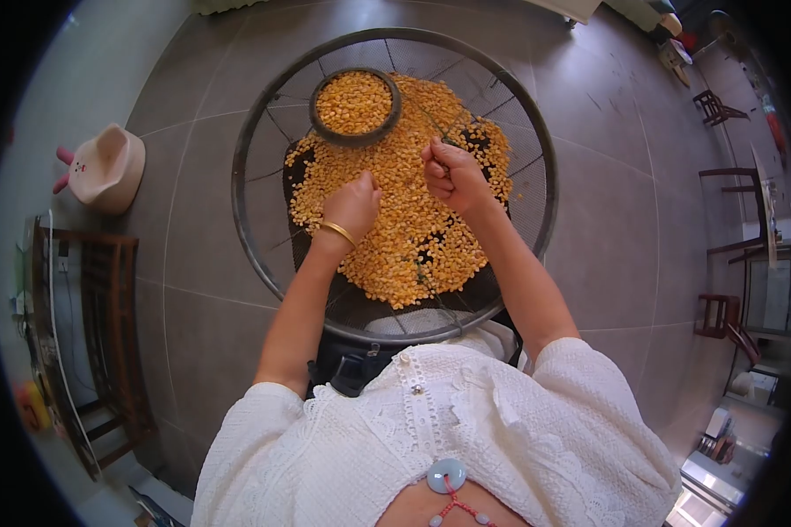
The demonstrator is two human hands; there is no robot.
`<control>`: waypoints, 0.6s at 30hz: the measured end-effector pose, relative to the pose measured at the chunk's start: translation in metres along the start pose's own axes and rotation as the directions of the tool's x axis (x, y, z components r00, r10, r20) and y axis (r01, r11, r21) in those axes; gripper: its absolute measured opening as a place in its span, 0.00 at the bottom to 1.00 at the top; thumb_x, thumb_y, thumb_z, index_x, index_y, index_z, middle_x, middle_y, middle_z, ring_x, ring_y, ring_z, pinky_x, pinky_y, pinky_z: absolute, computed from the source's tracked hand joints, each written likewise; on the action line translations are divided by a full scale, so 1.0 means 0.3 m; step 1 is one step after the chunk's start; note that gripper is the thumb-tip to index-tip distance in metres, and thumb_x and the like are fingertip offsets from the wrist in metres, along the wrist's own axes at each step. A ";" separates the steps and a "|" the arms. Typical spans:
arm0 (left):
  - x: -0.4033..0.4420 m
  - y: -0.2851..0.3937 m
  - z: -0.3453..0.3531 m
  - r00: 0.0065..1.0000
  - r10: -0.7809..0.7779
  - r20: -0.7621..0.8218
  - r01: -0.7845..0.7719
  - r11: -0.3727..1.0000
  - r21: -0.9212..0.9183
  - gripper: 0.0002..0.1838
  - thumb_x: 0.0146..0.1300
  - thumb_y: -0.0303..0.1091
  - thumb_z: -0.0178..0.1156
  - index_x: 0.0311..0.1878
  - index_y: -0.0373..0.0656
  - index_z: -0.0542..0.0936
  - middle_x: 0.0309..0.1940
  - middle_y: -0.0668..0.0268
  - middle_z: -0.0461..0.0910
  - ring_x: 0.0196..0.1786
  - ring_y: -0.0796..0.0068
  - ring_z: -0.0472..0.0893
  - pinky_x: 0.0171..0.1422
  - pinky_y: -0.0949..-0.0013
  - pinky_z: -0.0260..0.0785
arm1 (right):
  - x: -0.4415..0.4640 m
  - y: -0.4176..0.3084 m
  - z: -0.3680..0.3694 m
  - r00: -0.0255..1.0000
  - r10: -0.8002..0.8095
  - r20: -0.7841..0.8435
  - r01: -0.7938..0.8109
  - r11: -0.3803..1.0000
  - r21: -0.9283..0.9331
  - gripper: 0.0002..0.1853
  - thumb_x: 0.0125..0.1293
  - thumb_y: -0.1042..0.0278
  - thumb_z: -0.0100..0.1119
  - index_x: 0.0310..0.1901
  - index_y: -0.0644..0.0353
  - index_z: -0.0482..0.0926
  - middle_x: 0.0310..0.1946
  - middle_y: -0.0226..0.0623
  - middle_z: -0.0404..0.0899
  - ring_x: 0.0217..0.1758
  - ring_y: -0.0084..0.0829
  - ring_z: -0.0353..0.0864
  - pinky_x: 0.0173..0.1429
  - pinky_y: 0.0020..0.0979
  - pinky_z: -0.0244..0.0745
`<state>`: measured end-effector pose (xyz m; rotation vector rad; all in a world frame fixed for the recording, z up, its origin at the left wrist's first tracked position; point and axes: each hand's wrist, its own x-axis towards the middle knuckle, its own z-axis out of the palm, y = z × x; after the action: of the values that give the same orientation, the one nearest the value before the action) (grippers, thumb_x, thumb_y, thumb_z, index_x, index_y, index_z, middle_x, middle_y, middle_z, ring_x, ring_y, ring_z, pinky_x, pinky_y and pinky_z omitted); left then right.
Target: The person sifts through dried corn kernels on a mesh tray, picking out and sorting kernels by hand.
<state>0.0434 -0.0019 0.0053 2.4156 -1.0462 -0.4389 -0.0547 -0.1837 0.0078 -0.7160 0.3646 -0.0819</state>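
Observation:
Loose yellow corn kernels lie spread over a large round mesh tray with a dark rim. Near the tray's far left side stands a dark round bowl filled with kernels. My left hand, with a gold bangle at the wrist, is closed just over the kernels, below the bowl; what it holds, if anything, is hidden. To the right of it, my right hand is also closed, thumb against the fingers, above the kernels. Whatever lies between its fingers is too small to make out.
A pale child's seat with pink handles stands on the tiled floor at the left. Below it is a dark wooden chair. Wooden stools and other furniture line the right side.

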 end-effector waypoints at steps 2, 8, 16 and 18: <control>-0.013 0.016 0.029 0.997 -0.010 0.081 -0.016 0.948 0.319 0.19 0.63 0.34 0.53 0.55 0.34 0.72 0.27 0.55 0.81 0.30 0.58 0.82 0.34 0.57 0.74 | -0.001 -0.001 0.002 1.000 0.001 0.001 -0.001 1.000 -0.018 0.17 0.73 0.56 0.44 0.30 0.58 0.73 0.14 0.24 0.64 0.11 0.16 0.52 0.14 0.22 0.48; -0.008 0.015 0.036 0.995 0.019 0.102 -0.059 0.909 0.413 0.18 0.64 0.34 0.52 0.54 0.34 0.71 0.27 0.53 0.81 0.31 0.58 0.82 0.32 0.60 0.74 | -0.012 -0.015 0.024 0.993 0.076 -0.091 -0.115 0.813 -0.571 0.13 0.68 0.59 0.52 0.32 0.61 0.75 0.18 0.27 0.71 0.14 0.21 0.64 0.16 0.26 0.57; 0.038 -0.023 -0.057 0.967 -0.178 0.182 0.248 0.506 -0.826 0.08 0.66 0.34 0.49 0.34 0.41 0.72 0.16 0.69 0.69 0.15 0.80 0.64 0.17 0.74 0.56 | -0.012 0.103 0.057 0.991 -0.005 -0.133 -0.124 -0.401 -0.908 0.10 0.59 0.66 0.57 0.38 0.62 0.77 0.31 0.40 0.79 0.38 0.36 0.79 0.40 0.38 0.72; 0.025 -0.006 -0.095 0.944 -0.149 0.296 0.327 0.276 -0.904 0.10 0.68 0.35 0.48 0.32 0.43 0.72 0.15 0.73 0.65 0.14 0.85 0.57 0.15 0.77 0.51 | 0.000 0.082 0.042 0.993 0.028 -0.117 -0.105 -0.274 -0.956 0.10 0.60 0.65 0.57 0.38 0.62 0.77 0.29 0.38 0.78 0.33 0.33 0.78 0.36 0.36 0.71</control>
<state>0.0627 0.0018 0.0274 1.3839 -0.2188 -1.0273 -0.0515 -0.1572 0.0003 -2.5046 0.4843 0.4289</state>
